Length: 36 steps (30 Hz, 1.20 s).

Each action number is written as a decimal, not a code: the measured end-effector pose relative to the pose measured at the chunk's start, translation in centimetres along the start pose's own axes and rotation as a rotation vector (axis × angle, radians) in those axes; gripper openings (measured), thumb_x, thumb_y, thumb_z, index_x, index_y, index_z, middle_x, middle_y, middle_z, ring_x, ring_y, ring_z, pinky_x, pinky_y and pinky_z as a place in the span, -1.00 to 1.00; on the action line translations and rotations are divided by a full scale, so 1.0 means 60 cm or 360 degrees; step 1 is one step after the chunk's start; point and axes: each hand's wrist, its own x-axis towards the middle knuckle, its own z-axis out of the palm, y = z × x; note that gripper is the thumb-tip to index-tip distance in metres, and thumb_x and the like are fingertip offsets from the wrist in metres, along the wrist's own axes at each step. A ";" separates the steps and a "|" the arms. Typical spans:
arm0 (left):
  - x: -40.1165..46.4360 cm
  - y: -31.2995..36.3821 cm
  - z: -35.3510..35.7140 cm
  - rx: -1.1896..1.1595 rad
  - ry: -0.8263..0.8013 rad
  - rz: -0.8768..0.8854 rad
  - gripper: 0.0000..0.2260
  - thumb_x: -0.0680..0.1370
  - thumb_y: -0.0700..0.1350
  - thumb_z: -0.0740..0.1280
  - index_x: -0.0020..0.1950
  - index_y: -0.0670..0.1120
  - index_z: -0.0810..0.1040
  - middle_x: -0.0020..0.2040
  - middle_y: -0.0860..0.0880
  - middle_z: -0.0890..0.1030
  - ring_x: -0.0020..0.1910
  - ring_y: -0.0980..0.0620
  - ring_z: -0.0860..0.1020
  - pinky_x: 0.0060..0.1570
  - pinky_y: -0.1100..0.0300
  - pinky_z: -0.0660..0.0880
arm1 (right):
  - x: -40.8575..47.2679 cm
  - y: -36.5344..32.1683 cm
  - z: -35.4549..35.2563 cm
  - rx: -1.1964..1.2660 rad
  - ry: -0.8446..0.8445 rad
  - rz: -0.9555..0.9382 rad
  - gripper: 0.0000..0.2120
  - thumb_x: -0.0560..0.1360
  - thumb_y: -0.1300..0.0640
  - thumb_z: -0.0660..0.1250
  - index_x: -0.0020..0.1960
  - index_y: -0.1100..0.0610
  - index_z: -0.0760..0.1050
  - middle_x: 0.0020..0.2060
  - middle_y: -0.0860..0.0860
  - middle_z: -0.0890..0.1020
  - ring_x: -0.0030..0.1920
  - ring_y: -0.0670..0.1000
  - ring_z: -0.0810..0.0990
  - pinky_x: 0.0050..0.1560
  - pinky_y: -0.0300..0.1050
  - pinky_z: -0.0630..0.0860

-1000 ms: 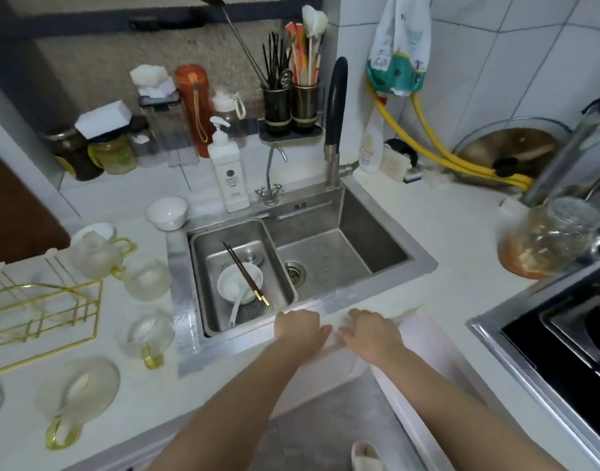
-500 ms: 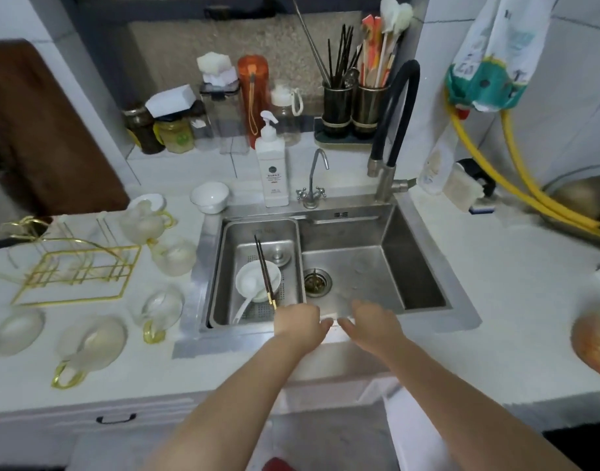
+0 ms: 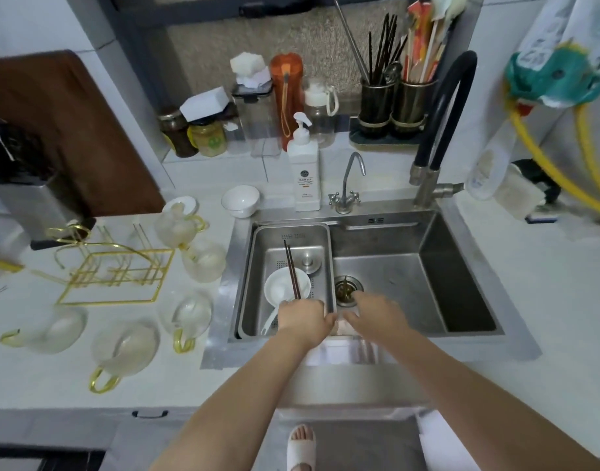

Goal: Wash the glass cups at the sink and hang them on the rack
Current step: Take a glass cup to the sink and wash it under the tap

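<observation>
Five frosted glass cups with gold handles lay on the white counter left of the sink [image 3: 516, 338]: one at the back [image 3: 176, 226] beside a small white bowl [image 3: 240, 199], one [image 3: 203, 260] just in front of it, one [image 3: 186, 316] near the sink's left rim, and two nearer the counter's front edge, one [image 3: 123, 348] in the middle and one [image 3: 55, 329] farthest left. One gold wire rack [image 3: 115, 270] stood behind those two, well left of the sink. Inside the sink sat one steel drain basket [image 3: 258, 266], filling the left part and holding one white dish, one white spoon and one pair of dark chopsticks [image 3: 292, 270]; the right part, around the drain [image 3: 348, 288], was bare steel. One black hose faucet [image 3: 441, 130] arched over the back right corner, and one soap bottle [image 3: 303, 168] stood at the back rim. The left hand [image 3: 305, 322] rested with curled fingers on the basket's near edge, though whether it gripped it was unclear; the right hand [image 3: 376, 312] hovered loosely open just beside it, over the sink's front rim. All five cups lay to the left of both hands, untouched.
</observation>
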 end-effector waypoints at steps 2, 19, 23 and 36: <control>0.013 -0.009 -0.006 0.0032 -0.0003 0.0025 -0.58 0.61 0.18 0.05 0.10 -0.08 0.56 0.08 -0.12 0.63 0.09 -0.16 0.57 0.09 0.01 0.36 | 0.011 -0.009 -0.003 0.0023 0.0008 0.0039 -0.66 0.54 -0.11 0.17 0.15 0.12 0.45 0.10 0.09 0.59 0.14 0.13 0.54 0.10 -0.03 0.43; 0.144 -0.072 -0.062 0.0065 0.0086 0.0465 -0.60 0.61 0.17 0.07 0.07 -0.09 0.55 0.03 -0.10 0.64 0.02 -0.12 0.59 0.05 0.00 0.43 | 0.106 -0.060 -0.031 0.0027 0.0083 0.0378 -0.61 0.57 -0.10 0.16 0.27 0.12 0.40 0.19 0.11 0.56 0.22 0.13 0.51 0.19 -0.01 0.42; 0.164 -0.073 -0.065 0.0055 0.0085 0.0473 -0.59 0.60 0.18 0.07 0.14 -0.07 0.53 0.07 -0.10 0.61 0.07 -0.12 0.57 0.08 -0.03 0.44 | 0.122 -0.056 -0.032 -0.0027 0.0081 0.0384 -0.59 0.57 -0.11 0.16 0.28 0.13 0.39 0.21 0.11 0.55 0.22 0.12 0.51 0.18 -0.03 0.43; 0.199 -0.072 -0.059 0.0038 0.0022 0.0400 -0.58 0.61 0.19 0.05 0.21 -0.07 0.48 0.12 -0.11 0.58 0.09 -0.12 0.54 0.03 0.00 0.42 | 0.172 -0.050 -0.037 0.0029 -0.0064 0.0296 -0.52 0.57 -0.15 0.16 0.35 0.13 0.32 0.26 0.13 0.51 0.27 0.14 0.47 0.23 0.00 0.40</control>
